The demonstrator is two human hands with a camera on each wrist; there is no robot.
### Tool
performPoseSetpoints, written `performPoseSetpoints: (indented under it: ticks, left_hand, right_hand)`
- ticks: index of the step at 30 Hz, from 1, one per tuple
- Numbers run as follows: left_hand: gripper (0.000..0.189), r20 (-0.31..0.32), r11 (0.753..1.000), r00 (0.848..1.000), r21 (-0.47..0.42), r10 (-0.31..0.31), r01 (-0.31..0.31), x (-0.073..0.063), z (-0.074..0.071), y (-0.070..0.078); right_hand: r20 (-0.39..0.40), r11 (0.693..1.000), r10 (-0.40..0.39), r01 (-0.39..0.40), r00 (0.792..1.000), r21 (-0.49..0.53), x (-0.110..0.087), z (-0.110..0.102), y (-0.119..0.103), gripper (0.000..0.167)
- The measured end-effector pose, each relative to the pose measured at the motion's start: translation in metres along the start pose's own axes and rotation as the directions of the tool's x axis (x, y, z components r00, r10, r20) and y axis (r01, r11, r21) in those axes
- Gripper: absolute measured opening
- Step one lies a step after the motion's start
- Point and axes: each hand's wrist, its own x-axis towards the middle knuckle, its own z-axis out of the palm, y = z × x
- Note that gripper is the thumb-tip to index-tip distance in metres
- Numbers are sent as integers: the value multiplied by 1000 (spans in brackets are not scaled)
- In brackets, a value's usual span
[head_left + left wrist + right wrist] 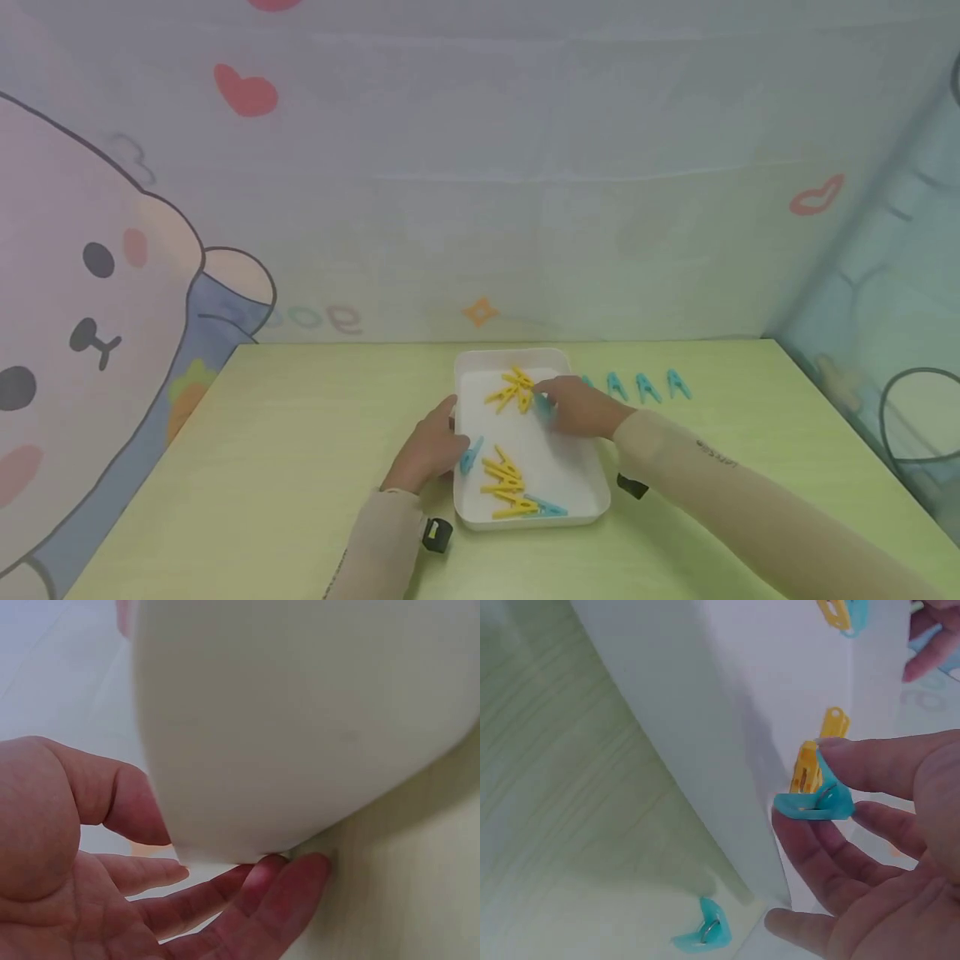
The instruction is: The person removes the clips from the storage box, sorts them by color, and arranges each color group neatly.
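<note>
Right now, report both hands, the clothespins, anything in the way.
Left hand holds white tray. Right hand pinches blue clothespin over tray. Yellow clothespins close by, no obstruction visible.

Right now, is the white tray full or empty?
Neither: yellow pegs and blue pegs lie in the tray, but much of it is bare.

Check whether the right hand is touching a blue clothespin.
Touching: the right wrist view shows the right hand pinching a blue clothespin between thumb and fingers.
</note>
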Motion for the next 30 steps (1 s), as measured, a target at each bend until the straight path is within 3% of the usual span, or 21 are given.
performPoseSetpoints:
  ticks: [6,14,21,30]
  left_hand:
    - [73,-6,1000,1000,15,-4,4,1,0,0]
    - [73,-9,1000,1000,23,-18,18,2,0,0]
    - [73,-13,999,1000,37,-17,18,4,0,-2]
    - [75,-10,999,1000,35,-9,9,4,0,-2]
  right_hand:
    - [-101,991,23,-10,995,131,-1,-8,9,56]
    - [-215,972,81,-29,973,232,-4,-15,25,58]
    - [-333,965,75,16,940,262,-14,-20,48,60]
    - [-353,966,158,-71,922,247,-30,-34,93,63]
